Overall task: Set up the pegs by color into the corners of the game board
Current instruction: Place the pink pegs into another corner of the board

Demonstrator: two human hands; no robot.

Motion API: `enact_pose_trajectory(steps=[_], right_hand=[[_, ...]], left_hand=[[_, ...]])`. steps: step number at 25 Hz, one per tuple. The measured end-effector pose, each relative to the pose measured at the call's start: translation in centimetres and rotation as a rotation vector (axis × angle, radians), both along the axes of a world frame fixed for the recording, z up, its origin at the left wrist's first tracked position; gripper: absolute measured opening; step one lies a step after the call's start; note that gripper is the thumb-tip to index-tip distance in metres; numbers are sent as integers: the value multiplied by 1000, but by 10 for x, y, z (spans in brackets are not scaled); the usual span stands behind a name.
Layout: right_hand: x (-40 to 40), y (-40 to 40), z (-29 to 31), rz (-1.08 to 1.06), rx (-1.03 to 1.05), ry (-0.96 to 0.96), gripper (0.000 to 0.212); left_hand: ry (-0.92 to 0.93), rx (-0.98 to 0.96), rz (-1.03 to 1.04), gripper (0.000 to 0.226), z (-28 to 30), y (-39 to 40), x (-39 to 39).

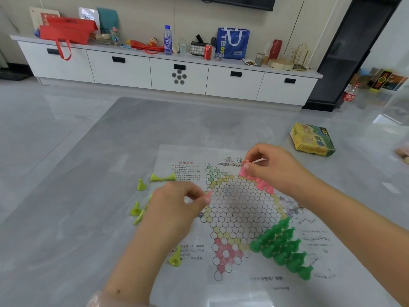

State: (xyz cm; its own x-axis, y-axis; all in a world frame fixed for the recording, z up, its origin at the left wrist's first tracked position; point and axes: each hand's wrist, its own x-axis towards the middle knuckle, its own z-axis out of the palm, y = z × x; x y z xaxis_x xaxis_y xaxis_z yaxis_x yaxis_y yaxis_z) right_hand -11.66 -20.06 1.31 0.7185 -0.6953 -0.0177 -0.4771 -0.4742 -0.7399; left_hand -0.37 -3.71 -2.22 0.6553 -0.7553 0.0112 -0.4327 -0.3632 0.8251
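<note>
A grey bench [66, 218] fills the lower frame, carrying the paper game board [234, 218] at centre. At lower right of the board, dark green pegs [283, 247] stand packed in one corner. Yellow-green pegs [138, 209] lie scattered on the bench at the left, off the board. Pink pegs [263, 185] stand in a row at the board's upper right. The right hand [270, 167] has fingers curled, pinching a pink peg [243, 170] there. The left hand [177, 200] pinches another pink peg [208, 197] over the board's left side.
</note>
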Motion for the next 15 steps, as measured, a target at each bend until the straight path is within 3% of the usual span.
enact_pose_trajectory(steps=[6,11,15], right_hand=[[-13,-36,6,-121,-106,-102,6],[-11,-43,-9,-20,-322,128,9],[-4,-38,-25,46,-364,280,2]], left_hand=[[316,-297,24,4,13,-8,-12],[340,-262,29,11,12,-12,-14],[325,-246,102,14,11,-13,-14]])
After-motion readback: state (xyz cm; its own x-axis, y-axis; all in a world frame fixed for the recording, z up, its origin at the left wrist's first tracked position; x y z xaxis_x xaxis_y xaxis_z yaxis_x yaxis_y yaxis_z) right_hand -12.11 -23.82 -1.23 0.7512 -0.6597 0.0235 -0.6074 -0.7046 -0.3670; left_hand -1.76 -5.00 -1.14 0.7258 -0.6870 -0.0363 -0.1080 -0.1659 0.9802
